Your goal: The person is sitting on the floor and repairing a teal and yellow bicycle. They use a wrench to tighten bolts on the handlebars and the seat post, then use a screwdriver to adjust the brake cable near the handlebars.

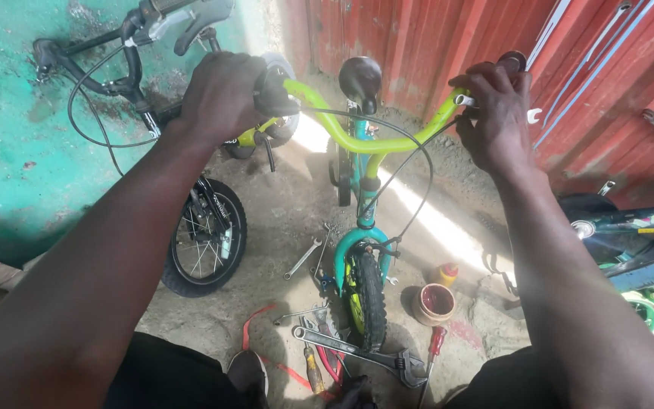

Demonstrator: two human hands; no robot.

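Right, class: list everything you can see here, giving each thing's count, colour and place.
Small bicycle: one, lime-green and teal, centre.
Handlebar: one, lime-green, gripped at both ends.
Saddle: one, black, behind the handlebar.
Second bicycle: one, black, left.
Third bicycle: one, dark, right edge.
Adjustable wrench: one, grey, ground, bottom centre.
Round tin: one, red inside, ground right of front wheel.
Left hand: on left grip.
Right hand: on right end, with a spanner.
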